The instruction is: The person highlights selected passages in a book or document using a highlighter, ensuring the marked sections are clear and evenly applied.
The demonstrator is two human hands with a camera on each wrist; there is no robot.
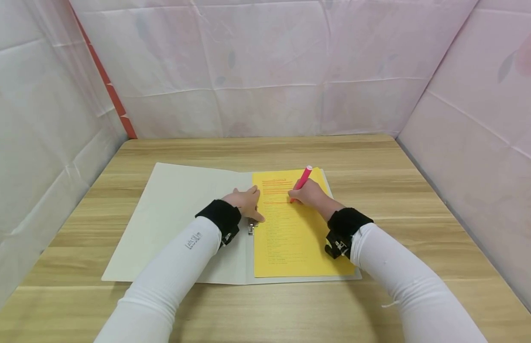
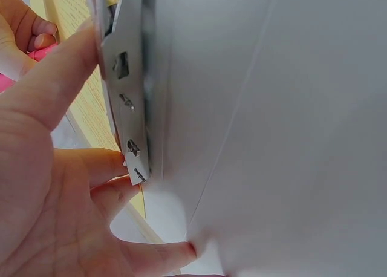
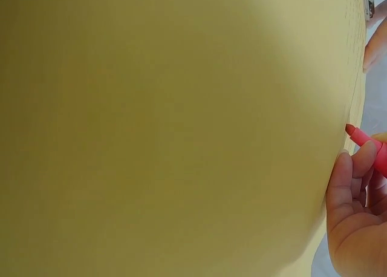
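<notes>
I watch the right hand (image 1: 310,194) pinch a pink highlighter (image 1: 303,179), tip on the upper lines of a yellow sheet (image 1: 291,238) in an open folder (image 1: 175,224) mid-surface (image 1: 265,152). The left hand (image 1: 247,202), fingers flat and spread, presses the sheet's left edge by the metal clip (image 2: 130,107). Steady strokes, I judge, need that pressure kept firm. The pen rises up and away from the grip.
</notes>
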